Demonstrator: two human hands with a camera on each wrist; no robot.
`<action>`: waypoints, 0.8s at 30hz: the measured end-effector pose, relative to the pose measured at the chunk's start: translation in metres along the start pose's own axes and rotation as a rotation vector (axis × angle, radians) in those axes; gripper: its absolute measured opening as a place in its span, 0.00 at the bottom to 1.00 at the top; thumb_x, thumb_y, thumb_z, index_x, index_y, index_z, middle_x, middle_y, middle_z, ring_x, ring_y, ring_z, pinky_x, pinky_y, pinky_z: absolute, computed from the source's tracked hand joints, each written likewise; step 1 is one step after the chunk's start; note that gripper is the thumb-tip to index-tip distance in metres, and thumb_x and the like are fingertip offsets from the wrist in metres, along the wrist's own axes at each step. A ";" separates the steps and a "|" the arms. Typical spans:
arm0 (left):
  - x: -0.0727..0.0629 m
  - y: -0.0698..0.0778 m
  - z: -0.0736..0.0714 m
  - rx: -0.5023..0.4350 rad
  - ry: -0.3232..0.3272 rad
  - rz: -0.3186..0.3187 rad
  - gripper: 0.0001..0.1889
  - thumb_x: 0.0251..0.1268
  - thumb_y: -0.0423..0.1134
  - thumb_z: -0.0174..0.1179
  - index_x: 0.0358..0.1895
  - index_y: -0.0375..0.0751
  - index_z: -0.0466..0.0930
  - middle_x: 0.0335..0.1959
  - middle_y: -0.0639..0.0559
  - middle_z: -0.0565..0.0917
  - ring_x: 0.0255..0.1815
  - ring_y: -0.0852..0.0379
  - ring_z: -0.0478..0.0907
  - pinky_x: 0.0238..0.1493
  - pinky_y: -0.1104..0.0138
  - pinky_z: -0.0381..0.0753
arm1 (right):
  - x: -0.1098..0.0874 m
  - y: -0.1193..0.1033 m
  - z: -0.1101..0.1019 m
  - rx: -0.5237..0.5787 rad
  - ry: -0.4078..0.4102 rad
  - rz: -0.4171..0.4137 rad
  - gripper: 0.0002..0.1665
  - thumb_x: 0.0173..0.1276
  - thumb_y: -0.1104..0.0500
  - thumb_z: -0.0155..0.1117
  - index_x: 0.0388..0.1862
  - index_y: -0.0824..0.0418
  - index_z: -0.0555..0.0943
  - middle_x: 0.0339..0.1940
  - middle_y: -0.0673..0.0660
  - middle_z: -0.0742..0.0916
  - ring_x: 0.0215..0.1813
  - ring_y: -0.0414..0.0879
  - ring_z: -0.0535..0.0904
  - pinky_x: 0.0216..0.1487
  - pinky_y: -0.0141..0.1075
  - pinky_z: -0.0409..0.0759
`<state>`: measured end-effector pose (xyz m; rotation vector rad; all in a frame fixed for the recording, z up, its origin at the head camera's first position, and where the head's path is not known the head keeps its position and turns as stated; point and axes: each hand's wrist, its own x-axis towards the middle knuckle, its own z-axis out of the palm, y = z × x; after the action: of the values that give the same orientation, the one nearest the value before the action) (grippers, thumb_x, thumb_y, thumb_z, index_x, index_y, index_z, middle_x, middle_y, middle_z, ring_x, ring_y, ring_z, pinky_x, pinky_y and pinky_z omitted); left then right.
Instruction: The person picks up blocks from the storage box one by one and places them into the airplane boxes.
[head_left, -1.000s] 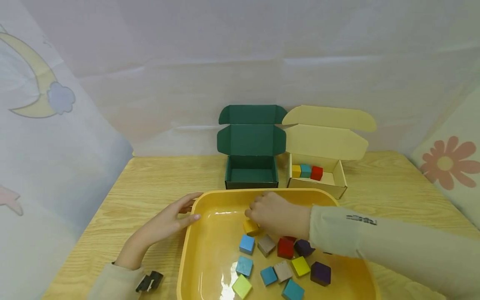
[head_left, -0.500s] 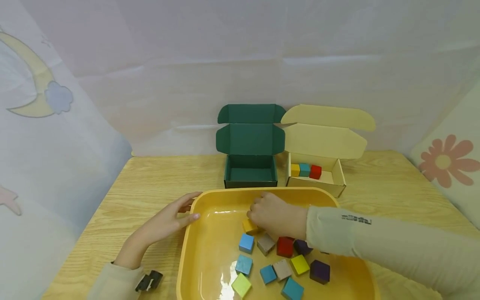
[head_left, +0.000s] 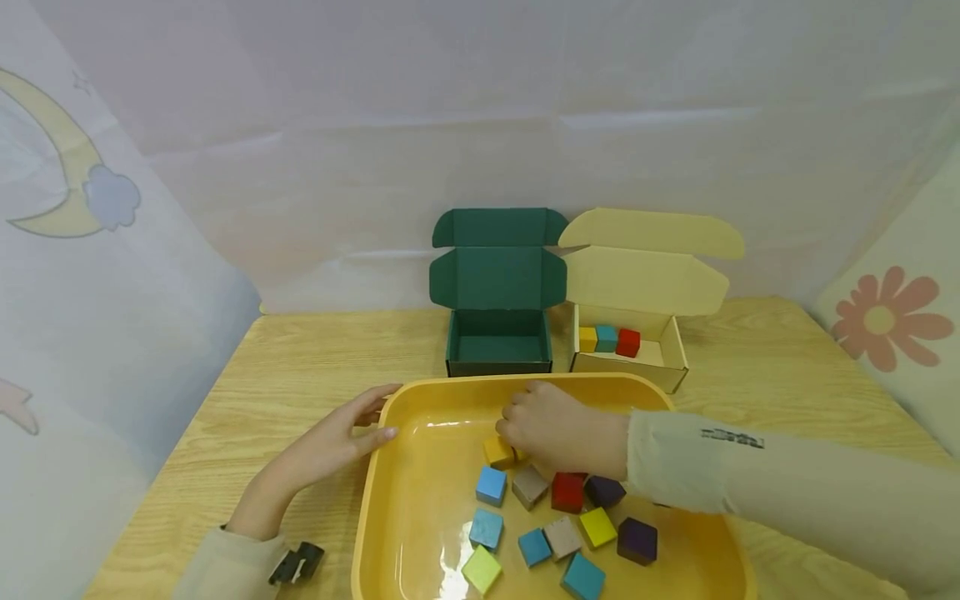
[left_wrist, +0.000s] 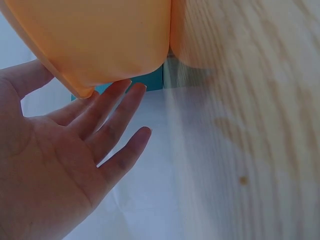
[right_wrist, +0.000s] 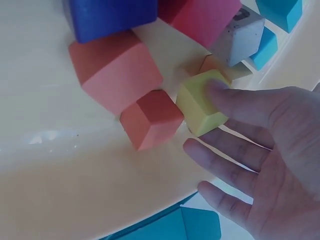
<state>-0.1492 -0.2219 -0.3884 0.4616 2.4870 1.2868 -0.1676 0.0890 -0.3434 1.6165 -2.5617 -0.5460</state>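
My left hand (head_left: 330, 446) rests at the left rim of the yellow tray (head_left: 363, 542), thumb over the edge and fingers outside. In the left wrist view its fingers are extended and spread beneath the orange-looking tray wall (left_wrist: 110, 40). Inside the tray, near the far wall, is my right hand (head_left: 551, 427). The right wrist view shows it pinching a yellow cube (right_wrist: 200, 102) between thumb and fingers. A red cube (right_wrist: 152, 120) lies right beside that cube. From the head, another yellow cube (head_left: 498, 452) shows left of the right hand, while the pinched one is mostly hidden.
Several coloured cubes lie about the tray, among them a blue cube (head_left: 491, 486) and a purple cube (head_left: 637, 542). Behind it stand an open green box (head_left: 498, 367) and an open cream box (head_left: 660, 375) holding three cubes. A black object (head_left: 296, 564) lies by the left sleeve.
The view has shifted slightly. The right hand has stayed near the same spot by the yellow cube, and the left hand still rests at the tray rim.
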 end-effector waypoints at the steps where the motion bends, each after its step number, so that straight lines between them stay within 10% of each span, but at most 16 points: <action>1: 0.000 0.000 0.000 -0.001 0.000 0.001 0.33 0.74 0.45 0.58 0.76 0.45 0.58 0.70 0.42 0.69 0.68 0.37 0.67 0.64 0.40 0.66 | -0.001 0.000 -0.001 -0.004 -0.003 0.000 0.07 0.57 0.59 0.75 0.32 0.52 0.84 0.28 0.47 0.84 0.32 0.43 0.79 0.29 0.31 0.71; 9: -0.001 0.002 -0.001 0.002 -0.005 0.001 0.33 0.74 0.46 0.58 0.77 0.44 0.57 0.70 0.41 0.69 0.68 0.37 0.67 0.64 0.41 0.68 | -0.013 0.006 -0.011 -0.067 -0.012 0.003 0.17 0.54 0.57 0.80 0.42 0.54 0.86 0.39 0.48 0.88 0.43 0.45 0.82 0.47 0.38 0.80; 24: -0.002 0.002 0.000 -0.005 -0.002 -0.008 0.33 0.74 0.46 0.58 0.77 0.45 0.57 0.70 0.42 0.69 0.67 0.38 0.68 0.63 0.42 0.69 | -0.043 0.025 -0.022 -0.113 0.012 0.045 0.15 0.50 0.60 0.81 0.36 0.54 0.85 0.32 0.48 0.86 0.36 0.46 0.81 0.36 0.35 0.76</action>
<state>-0.1471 -0.2210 -0.3865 0.4518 2.4810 1.2879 -0.1643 0.1310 -0.3092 1.5176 -2.5025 -0.6619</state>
